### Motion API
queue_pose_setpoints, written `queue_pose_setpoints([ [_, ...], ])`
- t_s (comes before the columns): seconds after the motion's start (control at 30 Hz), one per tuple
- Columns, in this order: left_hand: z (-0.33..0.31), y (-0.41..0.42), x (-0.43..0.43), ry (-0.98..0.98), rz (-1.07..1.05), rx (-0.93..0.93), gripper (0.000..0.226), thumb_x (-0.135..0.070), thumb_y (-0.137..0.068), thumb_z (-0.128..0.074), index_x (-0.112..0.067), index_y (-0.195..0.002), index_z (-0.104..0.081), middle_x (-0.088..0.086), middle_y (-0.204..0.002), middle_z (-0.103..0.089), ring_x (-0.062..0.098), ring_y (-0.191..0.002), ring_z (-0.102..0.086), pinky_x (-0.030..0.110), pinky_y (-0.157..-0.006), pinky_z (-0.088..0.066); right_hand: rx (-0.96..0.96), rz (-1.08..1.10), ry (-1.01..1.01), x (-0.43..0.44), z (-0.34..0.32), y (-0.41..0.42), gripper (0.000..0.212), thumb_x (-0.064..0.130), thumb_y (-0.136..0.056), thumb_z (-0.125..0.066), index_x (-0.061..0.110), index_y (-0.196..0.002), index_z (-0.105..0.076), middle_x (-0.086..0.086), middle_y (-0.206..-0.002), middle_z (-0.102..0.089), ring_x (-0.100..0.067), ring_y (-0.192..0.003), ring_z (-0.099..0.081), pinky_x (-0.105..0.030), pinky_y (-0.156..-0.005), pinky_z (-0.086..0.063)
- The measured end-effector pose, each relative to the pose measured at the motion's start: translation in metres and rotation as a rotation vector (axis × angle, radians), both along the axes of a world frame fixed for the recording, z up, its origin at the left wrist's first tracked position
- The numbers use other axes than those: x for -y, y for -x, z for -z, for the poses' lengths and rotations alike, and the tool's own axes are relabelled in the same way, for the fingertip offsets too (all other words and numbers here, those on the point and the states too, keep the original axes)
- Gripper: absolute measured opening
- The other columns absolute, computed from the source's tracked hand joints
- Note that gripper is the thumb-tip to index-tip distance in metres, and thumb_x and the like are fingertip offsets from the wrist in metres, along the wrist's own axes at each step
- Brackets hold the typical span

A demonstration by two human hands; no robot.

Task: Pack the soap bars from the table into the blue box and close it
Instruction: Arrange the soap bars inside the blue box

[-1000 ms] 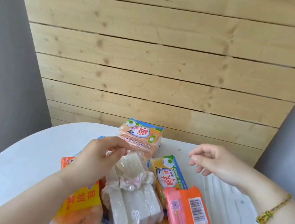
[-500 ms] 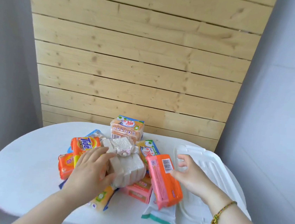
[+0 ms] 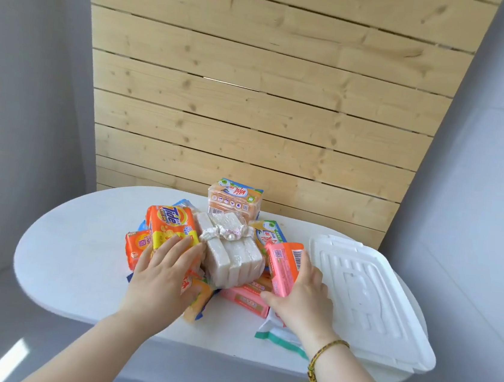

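Observation:
Wrapped soap bars lie heaped mid-table. A clear-wrapped bundle of white soap bars (image 3: 233,259) tied with a ribbon tops the heap. My left hand (image 3: 163,270) rests flat, fingers straight, on the orange Tide pack (image 3: 171,222) and touches the bundle's left side. My right hand (image 3: 302,290) holds the pink-orange soap bar (image 3: 282,261), fingers over its right edge and thumb below. Only blue corners of the blue box (image 3: 143,225) show under the heap.
A white lid (image 3: 358,291) lies on the right part of the white oval table (image 3: 75,243) and overhangs its front edge. An orange multipack (image 3: 233,201) stands at the back. A white-green packet (image 3: 272,331) lies near the front edge. A wooden slat wall stands behind.
My left hand slid off the white bundle onto the orange packs at its left. My right hand moved from the lid's edge onto the pink-orange bar. The view pulled back.

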State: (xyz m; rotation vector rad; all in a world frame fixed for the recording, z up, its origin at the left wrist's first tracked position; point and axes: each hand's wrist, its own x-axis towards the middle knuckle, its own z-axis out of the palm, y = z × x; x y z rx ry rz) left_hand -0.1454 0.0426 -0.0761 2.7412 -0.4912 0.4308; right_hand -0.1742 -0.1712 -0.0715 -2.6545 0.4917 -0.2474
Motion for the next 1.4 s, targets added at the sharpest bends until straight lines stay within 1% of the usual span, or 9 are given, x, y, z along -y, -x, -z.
queue_pose_setpoints([
  [0.27, 0.002, 0.000, 0.001, -0.026, -0.030, 0.000, 0.061, -0.045, -0.089, -0.041, -0.036, -0.141, -0.010, -0.012, -0.154, -0.011, 0.011, -0.142, 0.001, 0.040, -0.115, 0.005, -0.047, -0.007, 0.005, 0.004, -0.002, -0.007, 0.089, 0.035, -0.079, -0.062, 0.025, -0.143, -0.002, -0.010, -0.129, -0.038, -0.027, -0.112, -0.047, -0.036, -0.087, -0.046],
  [0.43, 0.001, 0.001, 0.004, 0.070, -0.030, -0.012, 0.059, -0.041, -0.087, -0.047, -0.034, -0.139, -0.019, -0.010, -0.152, -0.018, 0.011, -0.142, -0.002, 0.040, -0.114, 0.005, -0.059, 0.010, -0.062, 0.007, -0.006, -0.006, 0.091, 0.029, -0.073, -0.067, 0.027, -0.142, -0.008, -0.010, -0.124, -0.040, -0.029, -0.107, -0.050, -0.040, -0.085, -0.049],
  [0.67, 0.000, 0.008, 0.012, 0.152, -0.009, 0.037, 0.056, -0.036, -0.087, -0.052, -0.025, -0.138, -0.031, -0.001, -0.152, -0.022, 0.018, -0.143, -0.005, 0.040, -0.114, 0.007, 0.117, -0.049, -0.377, 0.019, -0.005, 0.001, 0.088, 0.016, -0.070, -0.069, 0.032, -0.139, -0.017, -0.005, -0.125, -0.041, -0.017, -0.096, -0.048, -0.036, -0.078, -0.053],
  [0.8, -0.010, 0.028, 0.049, 0.306, 0.205, 0.215, 0.041, -0.022, -0.077, -0.064, -0.008, -0.114, -0.059, 0.014, -0.130, -0.054, 0.031, -0.130, -0.037, 0.046, -0.107, -0.017, 0.234, -0.044, -0.466, 0.035, -0.007, 0.025, 0.087, 0.015, -0.068, -0.069, 0.035, -0.137, -0.021, -0.002, -0.127, -0.042, -0.018, -0.102, -0.049, -0.039, -0.084, -0.051],
  [0.87, -0.014, 0.041, 0.072, 0.376, 0.403, 0.211, 0.034, -0.024, -0.077, -0.054, -0.006, -0.103, -0.065, 0.013, -0.112, -0.066, 0.028, -0.115, -0.054, 0.037, -0.102, -0.033, 0.251, -0.046, -0.483, 0.048, -0.006, 0.044, 0.085, 0.016, -0.068, -0.069, 0.038, -0.135, -0.022, 0.001, -0.122, -0.043, -0.021, -0.101, -0.053, -0.037, -0.074, -0.052],
  [1.03, 0.002, 0.085, 0.134, 0.502, 0.791, -0.002, 0.027, -0.021, -0.079, -0.048, -0.009, -0.093, -0.067, 0.004, -0.088, -0.071, 0.008, -0.088, -0.053, 0.017, -0.078, -0.041, 0.298, 0.055, -0.543, 0.094, 0.003, 0.114, 0.083, 0.017, -0.064, -0.068, 0.050, -0.127, -0.025, 0.010, -0.108, -0.045, -0.015, -0.072, -0.053, -0.020, -0.043, -0.044],
  [1.2, 0.057, 0.111, 0.178, 0.377, 0.880, -0.337, 0.023, -0.021, -0.087, -0.051, -0.020, -0.105, -0.065, -0.005, -0.105, -0.068, 0.000, -0.103, -0.044, -0.001, -0.078, -0.031, 0.270, 0.206, -0.606, 0.143, 0.047, 0.164, 0.084, 0.016, -0.062, -0.067, 0.056, -0.123, -0.025, 0.005, -0.111, -0.047, -0.019, -0.058, -0.054, -0.020, -0.037, -0.043],
  [1.27, 0.090, 0.113, 0.202, 0.290, 0.848, -0.417, 0.024, -0.020, -0.089, -0.050, -0.022, -0.111, -0.061, -0.008, -0.115, -0.063, -0.002, -0.105, -0.046, -0.004, -0.078, -0.025, 0.225, 0.275, -0.589, 0.169, 0.078, 0.180, 0.086, 0.016, -0.064, -0.068, 0.056, -0.125, -0.022, 0.007, -0.114, -0.045, -0.021, -0.071, -0.056, -0.025, -0.041, -0.046],
  [1.4, 0.144, 0.108, 0.245, 0.100, 0.745, -0.596, 0.033, -0.021, -0.090, -0.046, -0.020, -0.123, -0.050, -0.006, -0.133, -0.047, 0.008, -0.123, -0.041, 0.007, -0.093, -0.023, 0.056, 0.335, -0.459, 0.204, 0.141, 0.198, 0.088, 0.019, -0.065, -0.069, 0.046, -0.134, -0.020, 0.010, -0.118, -0.040, -0.017, -0.100, -0.052, -0.037, -0.072, -0.055],
])
